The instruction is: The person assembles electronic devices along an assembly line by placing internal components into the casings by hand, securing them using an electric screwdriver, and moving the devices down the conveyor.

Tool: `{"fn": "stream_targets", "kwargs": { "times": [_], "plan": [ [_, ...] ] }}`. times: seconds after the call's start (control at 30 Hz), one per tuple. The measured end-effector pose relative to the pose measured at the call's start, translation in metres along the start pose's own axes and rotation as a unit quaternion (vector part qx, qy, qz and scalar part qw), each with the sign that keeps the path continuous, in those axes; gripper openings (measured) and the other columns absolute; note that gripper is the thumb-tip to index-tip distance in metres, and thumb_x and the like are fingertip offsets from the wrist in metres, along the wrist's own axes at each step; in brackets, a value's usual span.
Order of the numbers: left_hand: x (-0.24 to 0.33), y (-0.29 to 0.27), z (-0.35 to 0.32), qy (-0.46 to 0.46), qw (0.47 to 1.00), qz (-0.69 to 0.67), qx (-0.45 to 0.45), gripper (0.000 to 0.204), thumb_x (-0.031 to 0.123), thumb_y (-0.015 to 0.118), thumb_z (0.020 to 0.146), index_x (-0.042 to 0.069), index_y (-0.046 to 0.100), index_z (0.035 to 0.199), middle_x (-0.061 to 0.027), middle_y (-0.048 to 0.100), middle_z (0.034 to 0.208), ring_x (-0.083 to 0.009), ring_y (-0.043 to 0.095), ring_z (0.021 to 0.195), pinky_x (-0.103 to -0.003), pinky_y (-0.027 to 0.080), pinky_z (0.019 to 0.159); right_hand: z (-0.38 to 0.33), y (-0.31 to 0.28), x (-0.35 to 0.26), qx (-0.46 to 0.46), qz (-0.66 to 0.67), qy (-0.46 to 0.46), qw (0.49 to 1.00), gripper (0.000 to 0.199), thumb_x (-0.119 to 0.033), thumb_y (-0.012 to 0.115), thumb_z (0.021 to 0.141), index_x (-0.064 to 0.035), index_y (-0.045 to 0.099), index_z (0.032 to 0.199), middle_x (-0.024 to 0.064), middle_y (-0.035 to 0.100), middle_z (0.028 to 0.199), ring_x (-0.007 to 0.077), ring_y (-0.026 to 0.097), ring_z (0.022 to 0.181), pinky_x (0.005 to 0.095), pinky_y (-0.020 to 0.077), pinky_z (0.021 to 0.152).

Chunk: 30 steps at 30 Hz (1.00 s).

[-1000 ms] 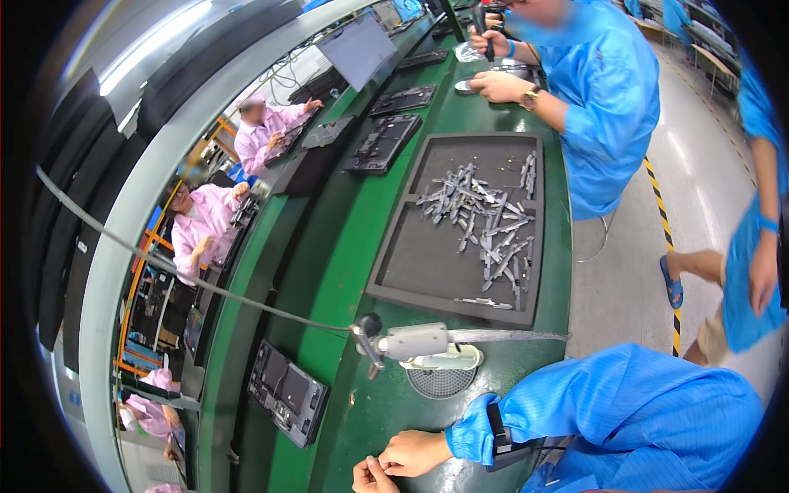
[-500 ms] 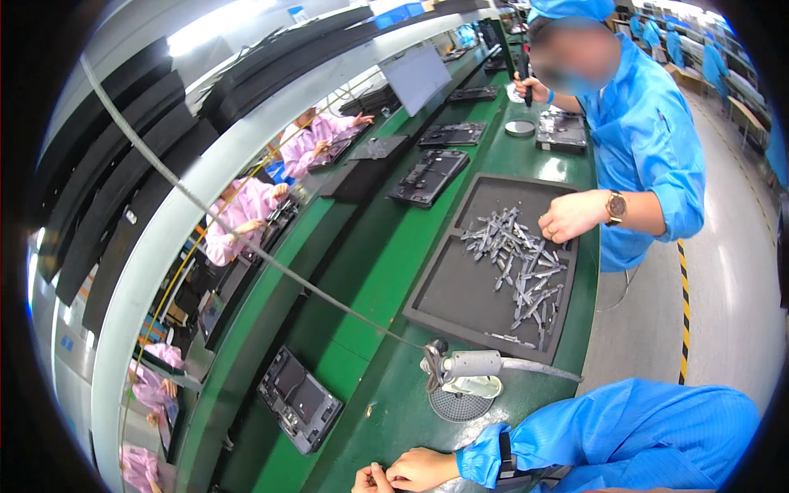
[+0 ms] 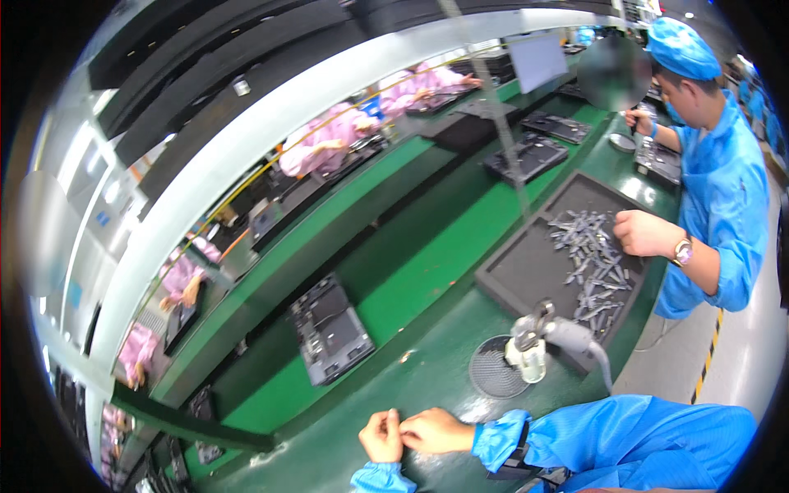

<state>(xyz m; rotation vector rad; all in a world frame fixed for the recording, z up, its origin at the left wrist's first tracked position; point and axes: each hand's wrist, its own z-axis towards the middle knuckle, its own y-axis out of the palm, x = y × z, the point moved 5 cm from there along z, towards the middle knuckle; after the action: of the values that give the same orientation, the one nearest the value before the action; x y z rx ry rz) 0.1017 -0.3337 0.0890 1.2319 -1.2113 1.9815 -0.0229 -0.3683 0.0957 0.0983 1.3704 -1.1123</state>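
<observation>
My left hand (image 3: pixel 381 436) and my right hand (image 3: pixel 433 430) meet over the green bench (image 3: pixel 308 448) at its near edge. The left one is closed with its thumb up, and its fingers curl inward. Bent fingers of the right hand press against it. Whatever lies between them, if anything, is hidden. Blue sleeves cover both wrists, with a dark band round the right cuff. Just beyond my right hand are a round dark mesh disc (image 3: pixel 496 367) and a grey tube-like tool (image 3: pixel 567 333) with a pale end piece.
A black tray (image 3: pixel 526 271) holds a heap of small grey strips (image 3: pixel 593 263); a co-worker's hand (image 3: pixel 647 234) is over it. An opened laptop base (image 3: pixel 330 333) lies on the green conveyor (image 3: pixel 411 283), with others farther along. A green rail (image 3: pixel 193 423) crosses at lower left.
My view has swung left, so the tray, tool and co-worker sit farther right. More of my left hand and its sleeve shows. My hands remain together.
</observation>
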Motion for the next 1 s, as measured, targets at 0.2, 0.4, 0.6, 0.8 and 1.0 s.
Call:
{"fn": "stream_targets", "kwargs": {
  "times": [0.2,0.4,0.6,0.8,1.0],
  "plan": [
    [0.000,0.008,0.003,0.041,0.999,0.029,0.014,0.018,0.017,0.065,0.083,-0.001,0.065,0.081,-0.0112,0.063,0.062,-0.0113,0.059,0.057,-0.028,0.049,0.055,-0.001,-0.004,0.008,0.017,-0.017,0.006,1.000,0.016,-0.025,0.059,0.078,-0.0107,0.064,0.082,0.0101,0.064,0.072,0.0333,0.062,0.064,0.0436,0.0482,0.056],
    [0.002,0.015,0.008,0.043,0.999,0.018,0.013,0.021,0.018,0.064,0.085,-0.002,0.064,0.081,-0.0062,0.062,0.062,-0.0076,0.055,0.058,-0.026,0.046,0.054,0.000,-0.011,0.013,0.010,0.002,0.014,1.000,0.017,-0.026,0.060,0.078,-0.0116,0.068,0.081,0.0119,0.063,0.066,0.0318,0.062,0.060,0.0421,0.0486,0.056],
    [0.007,0.027,0.018,0.069,0.996,0.057,0.002,0.020,0.022,0.063,0.084,0.002,0.064,0.080,-0.0111,0.061,0.059,-0.0167,0.060,0.053,-0.031,0.047,0.053,-0.007,-0.015,0.019,-0.088,0.171,0.067,0.979,0.013,-0.010,0.062,0.084,0.0018,0.066,0.089,0.0085,0.067,0.074,0.0116,0.064,0.068,0.0260,0.0518,0.062],
    [-0.003,0.006,-0.008,0.107,0.993,0.013,0.052,0.021,0.024,0.062,0.082,0.004,0.064,0.078,-0.0104,0.060,0.058,-0.0239,0.059,0.052,-0.034,0.046,0.051,-0.095,-0.015,-0.033,-0.587,0.207,0.123,0.773,0.025,-0.019,0.046,0.096,0.0017,0.061,0.097,0.0054,0.065,0.089,0.0123,0.061,0.079,0.0268,0.0502,0.073],
    [0.017,-0.006,-0.068,0.044,0.992,-0.019,-0.117,0.024,0.026,0.061,0.085,0.004,0.066,0.075,-0.0072,0.061,0.056,-0.0120,0.059,0.050,-0.028,0.045,0.050,-0.231,-0.058,0.014,-0.686,-0.034,0.028,0.726,0.021,-0.013,0.050,0.088,-0.0020,0.062,0.101,0.0075,0.067,0.088,0.0151,0.063,0.078,0.0303,0.0505,0.072]
  ]
}}
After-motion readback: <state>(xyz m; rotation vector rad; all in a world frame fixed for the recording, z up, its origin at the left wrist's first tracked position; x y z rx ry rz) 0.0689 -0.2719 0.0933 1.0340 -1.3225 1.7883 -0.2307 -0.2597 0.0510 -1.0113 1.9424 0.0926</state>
